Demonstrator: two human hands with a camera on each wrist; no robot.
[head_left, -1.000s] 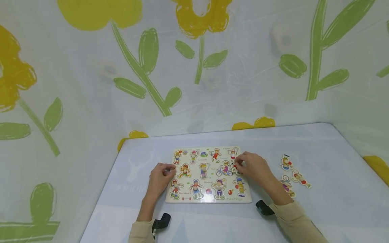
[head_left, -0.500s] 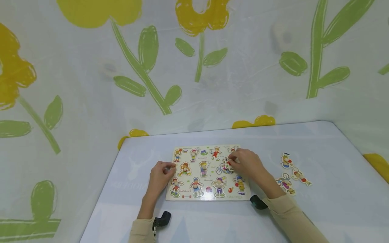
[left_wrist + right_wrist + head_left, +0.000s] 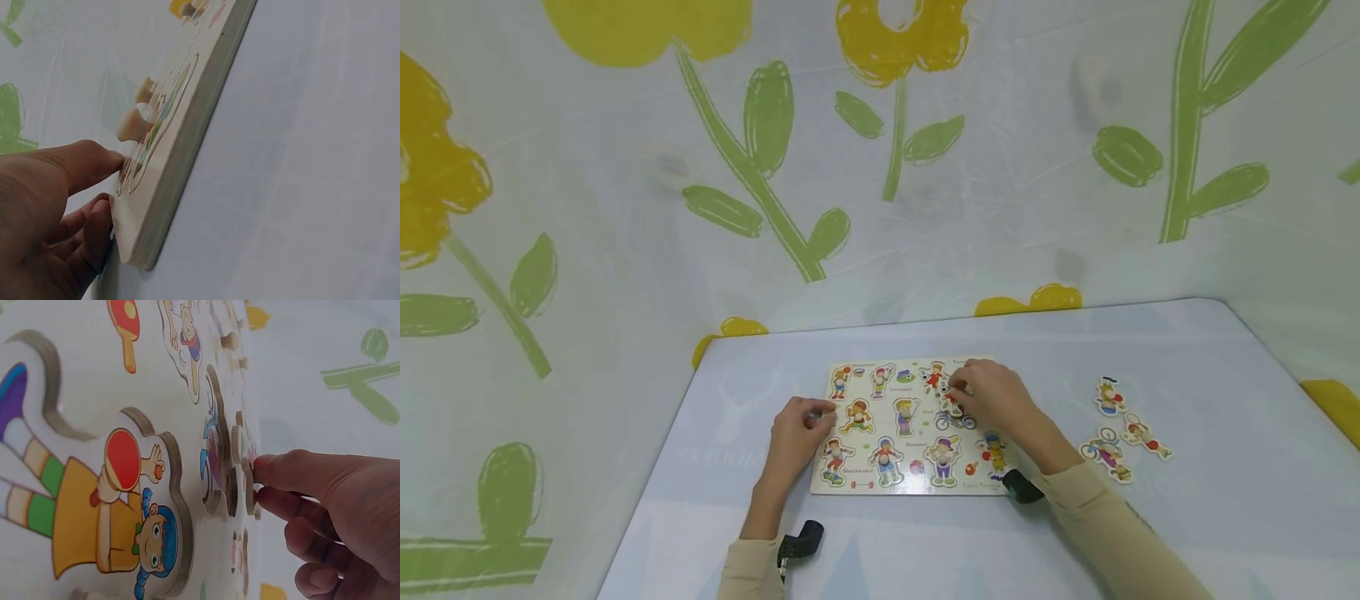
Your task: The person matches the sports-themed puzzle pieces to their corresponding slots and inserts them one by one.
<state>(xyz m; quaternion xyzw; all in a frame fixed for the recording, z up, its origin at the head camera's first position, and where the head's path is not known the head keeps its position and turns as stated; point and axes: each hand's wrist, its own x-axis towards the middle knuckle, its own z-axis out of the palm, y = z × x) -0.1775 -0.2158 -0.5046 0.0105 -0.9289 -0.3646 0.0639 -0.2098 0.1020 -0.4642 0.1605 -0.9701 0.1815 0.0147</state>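
A wooden knob puzzle board [image 3: 883, 423] with pictures of children at sport lies on the table. My left hand [image 3: 795, 435] pinches its left edge, the thumb on top beside a knobbed piece, as the left wrist view shows [image 3: 56, 187]. Between thumb and fingers my right hand [image 3: 1003, 402] holds a small puzzle piece [image 3: 951, 402] of a player in red with a ball. That piece hovers over the board, close to the recess with the bicycle picture [image 3: 955, 422] and below the football recess [image 3: 934, 377]. The fingers partly cover it.
Right of the board lie three loose pieces: one with a dark cap [image 3: 1108, 397], a racket player [image 3: 1146, 437] and a cyclist [image 3: 1107, 455]. In the right wrist view the table-tennis recess [image 3: 119, 500] holds no piece. A flowered cloth wall [image 3: 925, 250] stands behind the table.
My right hand has moved left across the board with the puzzle piece, from near its right edge to beside the football recess. The left hand has stayed at the board's left edge.
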